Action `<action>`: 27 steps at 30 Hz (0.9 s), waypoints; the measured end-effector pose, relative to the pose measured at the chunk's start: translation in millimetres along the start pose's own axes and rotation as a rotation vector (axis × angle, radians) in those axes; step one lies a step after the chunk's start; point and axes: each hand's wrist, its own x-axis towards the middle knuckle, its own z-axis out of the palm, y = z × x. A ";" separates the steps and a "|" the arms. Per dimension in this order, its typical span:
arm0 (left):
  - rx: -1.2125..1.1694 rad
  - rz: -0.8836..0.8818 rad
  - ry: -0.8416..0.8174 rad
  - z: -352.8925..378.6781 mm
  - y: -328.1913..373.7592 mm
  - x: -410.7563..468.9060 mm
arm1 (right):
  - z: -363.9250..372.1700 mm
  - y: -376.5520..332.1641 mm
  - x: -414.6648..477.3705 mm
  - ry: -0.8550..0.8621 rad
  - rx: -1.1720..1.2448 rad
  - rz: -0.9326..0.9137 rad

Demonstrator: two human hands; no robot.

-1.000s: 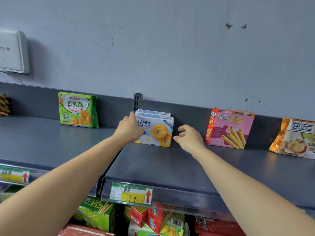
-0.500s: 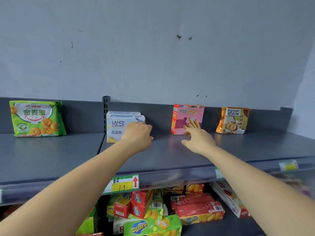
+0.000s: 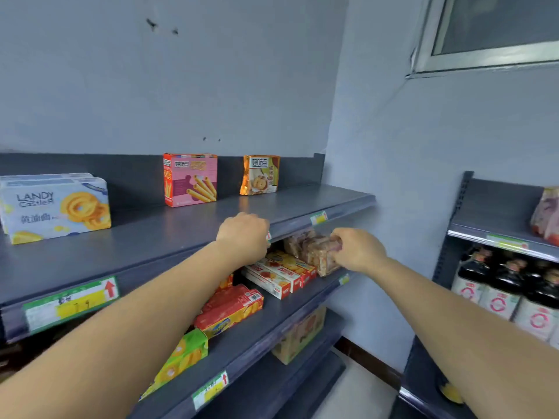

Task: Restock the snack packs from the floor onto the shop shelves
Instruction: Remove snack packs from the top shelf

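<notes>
Head view: a clear-wrapped snack pack [image 3: 314,252] sits at the right-hand end of the second shelf [image 3: 272,317], close to its front lip and touching the row of red-and-white boxes [image 3: 278,275] on its left. The right hand [image 3: 358,251] holds it from the right, fingers curled round the wrapper's near end. How far they wrap behind cannot be seen.

The left hand [image 3: 243,237] is level with the front edge of the top shelf [image 3: 169,237], above the boxes, its back to the camera. Its fingers are curled under, and whether they pinch anything cannot be told.

Further out, the top shelf carries a pale blue biscuit box [image 3: 57,207], a pink box [image 3: 190,179] and an orange pouch [image 3: 260,175], well apart from one another. Dark bottles [image 3: 499,285] fill a separate rack to the right.

The main risk is probably the pack's position. It is near the open corner of the shelf, so letting go too soon could tip it over the lip to the floor. The glossy wrap likely slides easily in the fingers. Pushing it hard leftward may skew the boxes or ride it up over them, and the left hand could snag the price label [image 3: 318,218] strip on the shelf edge.
</notes>
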 end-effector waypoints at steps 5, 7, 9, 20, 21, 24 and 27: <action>-0.085 0.162 -0.025 12.7 91.2 6.3 | -7.9 88.8 -57.1 -0.035 -0.031 0.154; -0.124 0.229 -0.044 14.5 131.8 6.5 | -12.1 125.1 -80.9 -0.045 -0.059 0.206; -0.151 0.298 -0.061 15.3 173.0 5.7 | -16.9 160.9 -105.5 -0.051 -0.076 0.247; -0.236 0.570 -0.172 26.2 403.7 -16.8 | -57.9 346.8 -255.4 -0.131 -0.192 0.514; -0.249 0.589 -0.180 26.5 423.8 -20.7 | -61.4 361.1 -269.3 -0.134 -0.196 0.536; -0.290 0.649 -0.200 27.7 481.3 -32.9 | -67.5 400.8 -310.5 -0.129 -0.203 0.611; -0.315 0.720 -0.221 28.6 536.4 -45.6 | -70.4 438.2 -351.0 -0.118 -0.180 0.694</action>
